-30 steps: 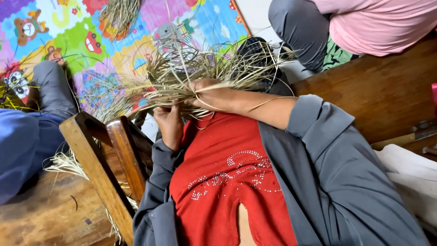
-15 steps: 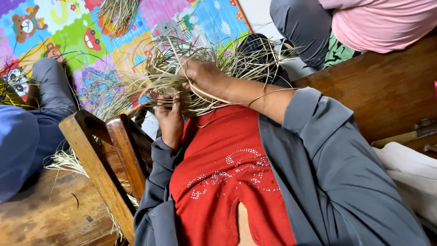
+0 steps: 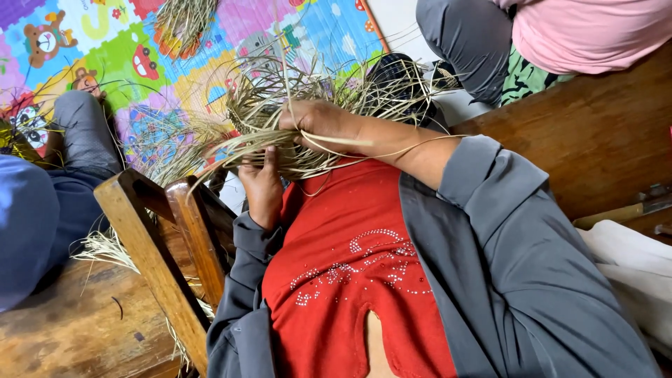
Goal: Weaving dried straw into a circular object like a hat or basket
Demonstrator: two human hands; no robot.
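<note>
- Head view looks down the person's own front: a red top with small shiny beads under a grey jacket.
- At the upper hem of the red top lies a tangled bundle of dry straw, pale tan, its strands fanning out to every side.
- Left hand sits just below the bundle, fingers curled up into the strands, gripping them from underneath.
- Right hand lies on top of the bundle, closed around a bunch of straw; a few long strands loop back over its forearm. How tightly it is clenched is hard to judge, since straw covers the fingertips.
- Beyond the bundle spreads a play mat of bright squares in green, pink, blue and yellow, printed with cartoon animals and vehicles; a second tuft of straw rests on it, further from the bundle.
- Left of the bundle stands a wooden chair frame, with loose straw by its base on a worn wooden surface.
- Right of the bundle runs a dark wooden bench, where another person in pink top and grey trousers sits.
</note>
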